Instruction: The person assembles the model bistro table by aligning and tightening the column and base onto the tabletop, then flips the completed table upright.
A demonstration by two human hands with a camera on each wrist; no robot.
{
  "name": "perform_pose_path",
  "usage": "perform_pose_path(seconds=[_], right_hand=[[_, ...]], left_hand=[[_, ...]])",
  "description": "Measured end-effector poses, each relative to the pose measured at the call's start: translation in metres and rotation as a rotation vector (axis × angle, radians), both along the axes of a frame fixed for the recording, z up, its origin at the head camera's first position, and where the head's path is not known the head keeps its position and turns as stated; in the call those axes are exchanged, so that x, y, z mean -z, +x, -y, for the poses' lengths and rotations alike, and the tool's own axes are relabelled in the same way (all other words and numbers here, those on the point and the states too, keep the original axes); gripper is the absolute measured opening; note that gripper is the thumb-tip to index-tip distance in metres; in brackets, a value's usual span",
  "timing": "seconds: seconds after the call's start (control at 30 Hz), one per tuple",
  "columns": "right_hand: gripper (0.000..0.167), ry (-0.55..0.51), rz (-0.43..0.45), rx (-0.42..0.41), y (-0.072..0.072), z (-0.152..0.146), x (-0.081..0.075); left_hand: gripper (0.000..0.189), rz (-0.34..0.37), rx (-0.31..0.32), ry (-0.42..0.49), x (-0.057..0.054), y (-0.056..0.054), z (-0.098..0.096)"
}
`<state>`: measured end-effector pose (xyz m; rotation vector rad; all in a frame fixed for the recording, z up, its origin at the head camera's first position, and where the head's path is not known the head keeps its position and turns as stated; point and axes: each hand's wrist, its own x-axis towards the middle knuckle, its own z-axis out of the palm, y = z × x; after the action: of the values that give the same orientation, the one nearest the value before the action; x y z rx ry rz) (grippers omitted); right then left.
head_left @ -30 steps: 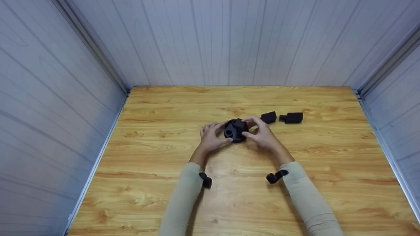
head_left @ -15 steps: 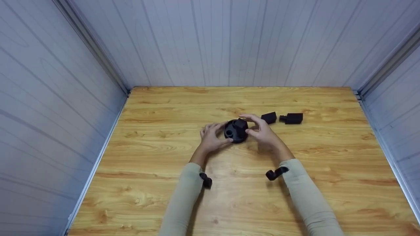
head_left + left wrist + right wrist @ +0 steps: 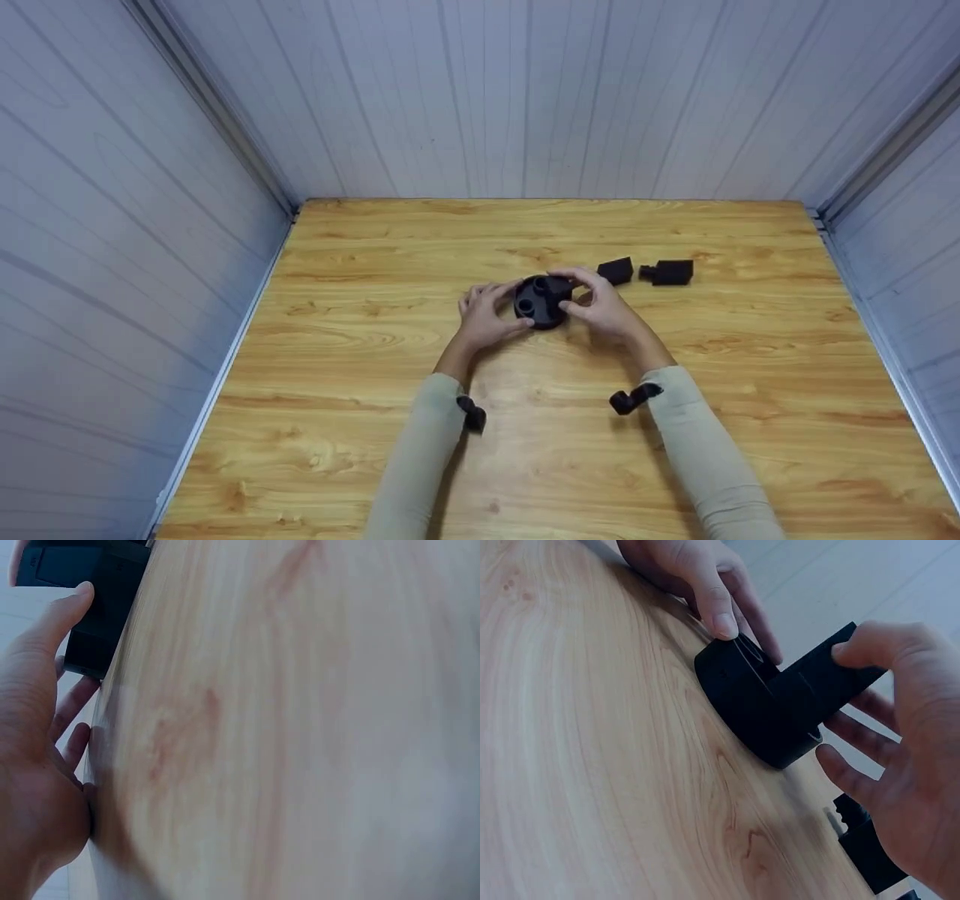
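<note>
A round black base (image 3: 544,319) with raised round sockets rests on the wooden table. My left hand (image 3: 484,315) grips its left side, thumb at the near rim and fingers at the far one. In the right wrist view, the left thumb presses on the rim of the base (image 3: 742,705). A black rectangular block (image 3: 817,682) rises at a slant from the right part of the base, its lower end hidden inside the rim. My right hand (image 3: 604,307) pinches this block between thumb and fingers. The left wrist view shows the left hand (image 3: 37,705) beside the dark base (image 3: 109,607).
Two more black blocks lie behind the right hand: one block (image 3: 615,270) close to its knuckles, another block (image 3: 673,272) with a notched narrow end farther right. Pale panel walls (image 3: 480,97) enclose the table (image 3: 360,420) at the back and sides.
The block in the right hand has turned and shifted slightly right, uncovering the far socket. The right fingers have changed their place on it. The left hand and base stay nearly still.
</note>
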<state>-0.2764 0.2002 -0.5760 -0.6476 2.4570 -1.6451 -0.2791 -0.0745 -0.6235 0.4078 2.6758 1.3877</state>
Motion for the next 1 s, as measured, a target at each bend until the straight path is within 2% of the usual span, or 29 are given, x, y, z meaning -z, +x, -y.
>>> perform_pose_path(seconds=[0.27,0.37,0.5,0.7,0.87,1.0], right_hand=[[0.06,0.063,-0.025,0.101,0.002,-0.002,0.006],[0.062,0.072,-0.021,0.109,0.003,-0.003,0.005],[0.067,0.035,-0.023,0.058,0.005,-0.008,0.002],[0.062,-0.039,-0.022,-0.047,0.004,-0.014,-0.001],[0.063,0.003,-0.016,-0.05,0.005,-0.017,-0.001],[0.057,0.037,-0.017,-0.043,0.006,-0.018,0.0]], left_hand=[[0.084,0.009,-0.01,-0.032,-0.003,0.002,-0.001],[0.084,0.009,-0.015,-0.036,-0.003,0.002,-0.001],[0.085,0.013,-0.013,-0.017,-0.002,0.002,-0.001],[0.085,0.025,-0.014,-0.02,-0.003,0.001,-0.001],[0.083,0.056,-0.005,-0.055,-0.009,0.003,-0.001],[0.083,0.058,-0.003,-0.062,-0.011,0.005,-0.001]])
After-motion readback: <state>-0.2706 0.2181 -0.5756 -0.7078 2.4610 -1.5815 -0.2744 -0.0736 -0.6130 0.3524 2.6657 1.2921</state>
